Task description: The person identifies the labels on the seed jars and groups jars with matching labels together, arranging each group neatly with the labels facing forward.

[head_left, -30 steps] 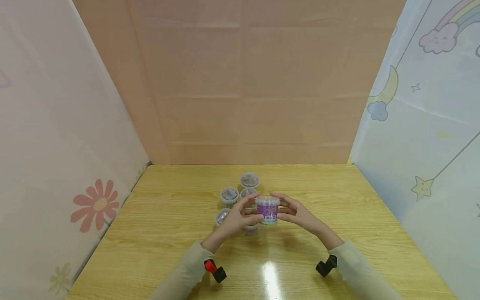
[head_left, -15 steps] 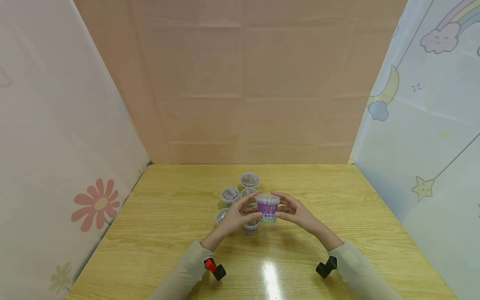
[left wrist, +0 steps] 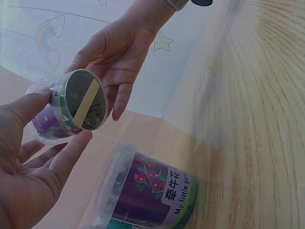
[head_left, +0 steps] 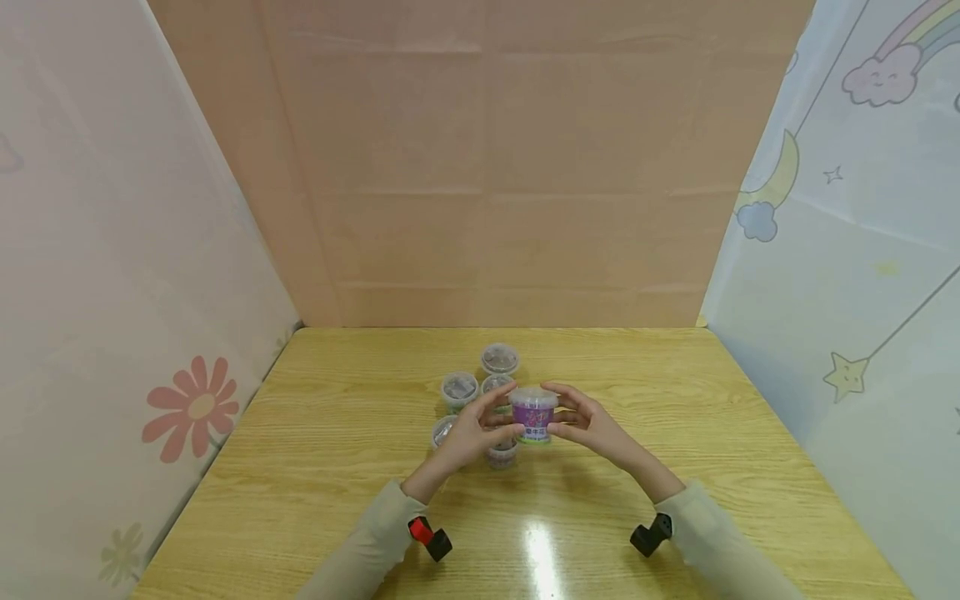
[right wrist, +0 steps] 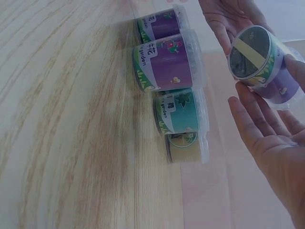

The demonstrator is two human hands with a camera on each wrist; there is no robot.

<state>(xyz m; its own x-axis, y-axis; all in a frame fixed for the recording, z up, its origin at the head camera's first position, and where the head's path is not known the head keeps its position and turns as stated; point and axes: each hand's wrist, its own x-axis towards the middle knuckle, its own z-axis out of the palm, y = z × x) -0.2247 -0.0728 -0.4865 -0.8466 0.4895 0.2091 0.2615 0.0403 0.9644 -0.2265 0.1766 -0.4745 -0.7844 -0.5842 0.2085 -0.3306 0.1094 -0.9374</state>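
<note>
Both hands hold one small plastic tub [head_left: 534,417] above the table, upright, with a purple label and a clear lid. My left hand [head_left: 467,435] grips its left side, thumb at the front. On the opposite side, my right hand [head_left: 600,435] pinches it between thumb and fingers. The wrist views show the tub's dark base [left wrist: 76,93] with a pale strip across it. A purple-labelled tub with red flowers [left wrist: 147,188] stands on the table below. In the right wrist view, a teal-labelled tub [right wrist: 181,113] and a beige one [right wrist: 186,150] stand near it.
Several lidded tubs cluster left of and behind the held one, including a rear tub [head_left: 499,359] and a left tub [head_left: 460,388]; the left hand partly covers others. Patterned cloth walls [head_left: 847,275] flank the wooden table [head_left: 675,375], and a tan sheet [head_left: 480,208] hangs behind.
The held tub has risen slightly and shifted a little to the left, with its label turned slightly. Both hands keep their grip, and the standing tubs have stayed in place.
</note>
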